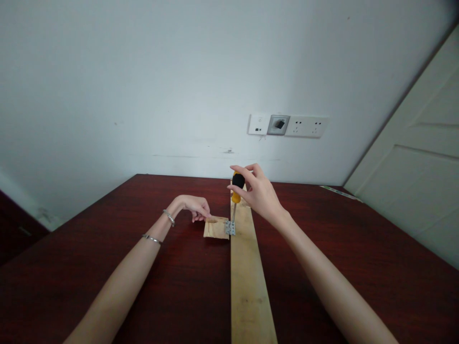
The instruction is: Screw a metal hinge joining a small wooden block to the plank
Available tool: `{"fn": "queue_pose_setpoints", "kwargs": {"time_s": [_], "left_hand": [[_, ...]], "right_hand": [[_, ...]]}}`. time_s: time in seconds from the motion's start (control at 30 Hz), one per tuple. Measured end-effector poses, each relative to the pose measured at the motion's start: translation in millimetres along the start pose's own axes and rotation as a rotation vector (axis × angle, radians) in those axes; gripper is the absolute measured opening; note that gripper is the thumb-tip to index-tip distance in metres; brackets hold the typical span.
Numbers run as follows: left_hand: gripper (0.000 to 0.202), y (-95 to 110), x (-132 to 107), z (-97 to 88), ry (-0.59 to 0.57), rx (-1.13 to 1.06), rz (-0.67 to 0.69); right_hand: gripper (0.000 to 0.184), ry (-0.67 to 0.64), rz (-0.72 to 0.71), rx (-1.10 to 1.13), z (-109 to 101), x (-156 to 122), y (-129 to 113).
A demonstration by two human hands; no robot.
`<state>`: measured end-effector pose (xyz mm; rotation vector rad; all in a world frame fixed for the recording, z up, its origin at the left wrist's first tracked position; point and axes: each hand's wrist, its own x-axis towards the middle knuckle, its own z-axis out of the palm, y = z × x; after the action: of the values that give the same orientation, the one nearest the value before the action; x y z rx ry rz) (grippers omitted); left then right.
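Note:
My right hand (262,192) grips the yellow-and-black handle of a screwdriver (238,181) between thumb and fingers. The screwdriver stands nearly upright, its tip down at a small metal hinge (230,228). One leaf of the hinge lies on a long wooden plank (247,277), the other on a small square piece of wood (216,229) at the plank's left side. At the far left corner of that small piece, my left hand (197,207) pinches it with curled fingers. The exact meeting of tip and screw is too small to make out.
Everything lies on a dark red-brown table (172,296) that reaches a white wall (161,86). Sockets and switches (304,126) are set in the wall above the table. A thin printed strip (340,193) lies at the back right, near a white panelled door (423,143).

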<state>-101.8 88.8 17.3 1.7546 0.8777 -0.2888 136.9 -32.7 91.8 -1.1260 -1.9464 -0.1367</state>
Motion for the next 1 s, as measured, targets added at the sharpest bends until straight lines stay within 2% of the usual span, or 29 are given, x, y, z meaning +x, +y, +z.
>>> {"fn": "queue_pose_setpoints", "kwargs": {"time_s": [0.23, 0.43, 0.63, 0.8, 1.0], "left_hand": [[0.035, -0.6, 1.4, -2.3, -0.003, -0.004, 0.003], [0.035, -3.3, 3.5, -4.2, -0.028, -0.001, 0.048], [0.034, -1.6, 3.0, -3.7, -0.015, 0.0, 0.019], [0.035, 1.6, 1.6, -2.3, -0.006, -0.014, -0.003], [0.037, 0.3, 3.0, -3.7, -0.003, -0.015, -0.018]], "right_hand": [[0.058, -0.042, -0.006, 0.038, -2.2, -0.3, -1.7], [0.048, -0.042, 0.029, 0.019, -1.3, 0.6, -1.2], [0.058, -0.03, -0.013, 0.055, 0.7, -0.3, -1.0], [0.05, 0.016, 0.003, 0.028, 1.8, -0.4, 1.2], [0.055, 0.004, -0.09, 0.097, 3.0, -0.7, 0.0]]}}
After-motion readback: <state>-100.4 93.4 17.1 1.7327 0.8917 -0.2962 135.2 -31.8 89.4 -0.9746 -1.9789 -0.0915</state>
